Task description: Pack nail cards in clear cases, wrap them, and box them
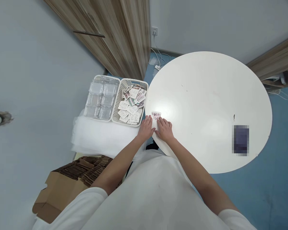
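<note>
A small white card with rows of pink, nail-shaped pieces [156,114] lies flat near the left edge of the round white table [206,86]. My right hand [165,129] rests at the card's lower right corner, fingertips touching or just beside it, fingers stretched out. Left of the card, at the table's rim, my left hand [146,128] lies with its fingers extended and thumb toward the right hand. Neither hand is visibly wrapped around anything. Beside the left hand stands a white basket [114,118] heaped with similar printed cards [132,110].
Another white basket [96,76] holds several clear plastic boxes [102,99]. White sheeting [93,135] lies below the baskets, near an open cardboard box [60,191] of folded brown cardboard. A blurred dark object [241,139] is on the table's right side. Cables [160,59] run along the floor.
</note>
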Demonstrator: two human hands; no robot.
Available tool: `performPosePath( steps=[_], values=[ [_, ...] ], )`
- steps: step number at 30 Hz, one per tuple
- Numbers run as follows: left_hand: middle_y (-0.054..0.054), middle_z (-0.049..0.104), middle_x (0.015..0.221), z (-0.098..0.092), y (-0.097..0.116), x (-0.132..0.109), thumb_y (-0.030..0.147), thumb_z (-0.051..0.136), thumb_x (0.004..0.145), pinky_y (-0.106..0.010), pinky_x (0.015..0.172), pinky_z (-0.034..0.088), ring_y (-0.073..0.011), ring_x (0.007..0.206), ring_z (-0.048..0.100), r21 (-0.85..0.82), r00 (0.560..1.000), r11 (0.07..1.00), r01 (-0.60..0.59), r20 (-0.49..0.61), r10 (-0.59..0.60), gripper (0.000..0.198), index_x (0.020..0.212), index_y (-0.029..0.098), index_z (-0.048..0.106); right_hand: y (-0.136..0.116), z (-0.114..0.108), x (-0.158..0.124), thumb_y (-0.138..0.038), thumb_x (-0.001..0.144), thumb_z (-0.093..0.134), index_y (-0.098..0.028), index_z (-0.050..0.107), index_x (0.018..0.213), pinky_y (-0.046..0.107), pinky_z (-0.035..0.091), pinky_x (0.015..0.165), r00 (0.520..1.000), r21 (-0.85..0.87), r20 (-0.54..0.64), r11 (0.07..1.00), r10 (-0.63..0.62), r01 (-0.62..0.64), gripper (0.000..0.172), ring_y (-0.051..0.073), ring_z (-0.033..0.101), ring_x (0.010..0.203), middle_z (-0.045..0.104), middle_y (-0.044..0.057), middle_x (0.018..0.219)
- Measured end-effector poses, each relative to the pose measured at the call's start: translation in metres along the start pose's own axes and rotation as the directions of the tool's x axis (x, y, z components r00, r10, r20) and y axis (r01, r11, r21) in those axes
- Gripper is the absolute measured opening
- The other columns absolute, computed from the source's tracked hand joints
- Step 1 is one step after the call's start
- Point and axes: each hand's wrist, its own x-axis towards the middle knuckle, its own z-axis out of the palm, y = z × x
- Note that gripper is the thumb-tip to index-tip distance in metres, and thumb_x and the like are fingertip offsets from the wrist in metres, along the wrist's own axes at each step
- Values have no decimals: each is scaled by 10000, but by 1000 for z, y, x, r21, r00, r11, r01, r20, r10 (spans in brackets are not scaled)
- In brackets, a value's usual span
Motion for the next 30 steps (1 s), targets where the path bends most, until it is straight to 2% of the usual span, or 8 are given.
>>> performPosePath(
  steps=[12, 19, 24, 30],
  values=[
    [-172, 198, 1428, 1, -2, 2, 362, 360, 833, -444, 1014, 233, -295, 1330, 87, -37, 1000, 999, 6, 1, -6, 616, 1341, 46, 212, 2, -3, 4, -357, 779, 430, -142, 325, 1294, 448, 209, 936, 1000, 2, 4, 1000, 5, -5, 569, 298, 275, 1206, 263, 118, 1415],
    [-173, 147, 1441, 6, 0, -1, 376, 356, 834, -464, 1011, 240, -290, 1334, 56, -89, 1000, 996, 12, -12, -13, 663, 1369, 75, 104, 2, -5, -2, -365, 790, 424, -159, 326, 1286, 442, 215, 928, 1000, 1, 10, 1000, 4, -4, 546, 295, 261, 1225, 229, 129, 1426],
    [-159, 124, 1449, 12, 5, -17, 378, 323, 851, -469, 1012, 242, -283, 1336, 52, -124, 998, 991, 51, -41, -56, 647, 1378, 92, 79, 7, -8, -18, -398, 794, 432, -169, 308, 1294, 429, 221, 928, 1000, -8, 18, 1000, -2, 2, 564, 289, 259, 1231, 236, 139, 1419],
    [-159, 156, 1442, 20, 18, -48, 352, 343, 853, -451, 1020, 246, -276, 1335, 71, -151, 985, 978, 147, -73, -159, 604, 1361, 84, 155, 24, -14, -42, -371, 813, 415, -172, 304, 1305, 417, 250, 922, 998, -8, 14, 998, -62, 62, 542, 278, 317, 1204, 288, 149, 1390]
  ],
)
